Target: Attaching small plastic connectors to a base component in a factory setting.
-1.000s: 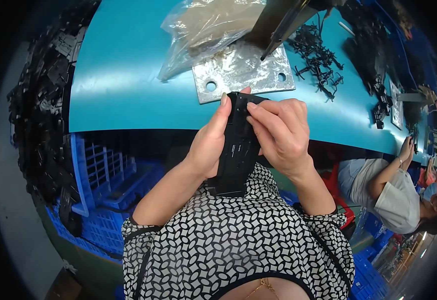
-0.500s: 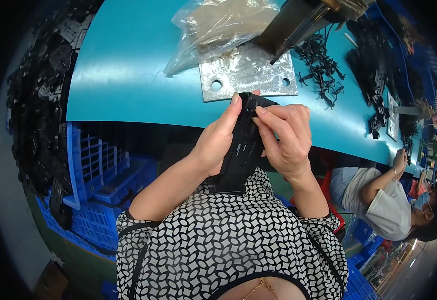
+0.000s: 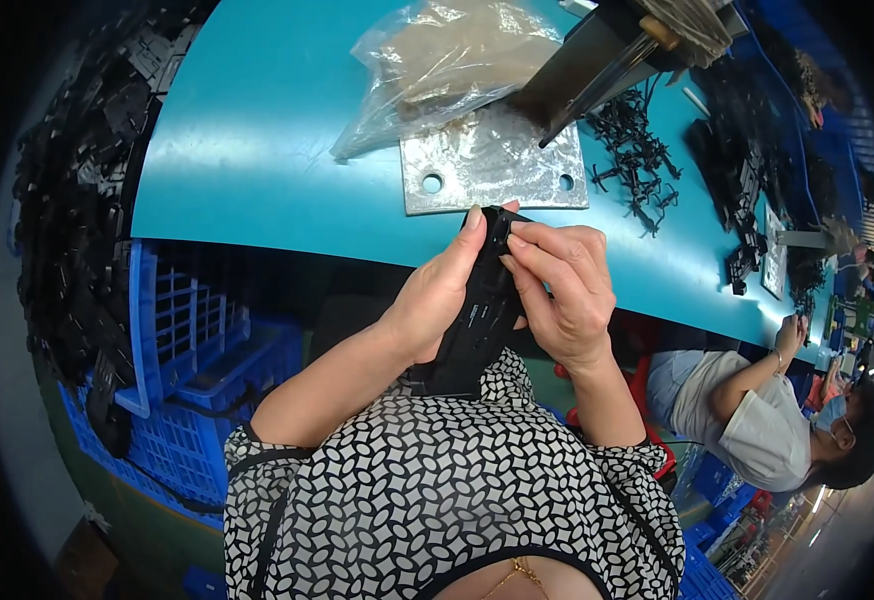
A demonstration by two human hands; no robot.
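A long black moulded plastic part [image 3: 472,335] is held lengthwise in front of my body, its far end just short of the metal plate. My left hand [image 3: 437,290] is wrapped along its left side, thumb near the far end. With thumb and fingers pinched, my right hand [image 3: 565,285] presses at the far end of the same part. Whether a small piece sits between those right fingertips is hidden. The near end of the part reaches down to my patterned top.
On the blue-green table [image 3: 257,130] a steel plate [image 3: 492,185] carries an upright metal fixture [image 3: 582,75], with a clear plastic bag [image 3: 447,60] beside it. Small black branching pieces [image 3: 637,150] lie to its right. Blue crates [image 3: 147,340] and piled black parts [image 3: 77,220] stand left. A co-worker [image 3: 757,430] sits right.
My view has shifted slightly, and the black part and both hands appear a little lower against the metal plate. The right fingers stay pinched at the part's far end.
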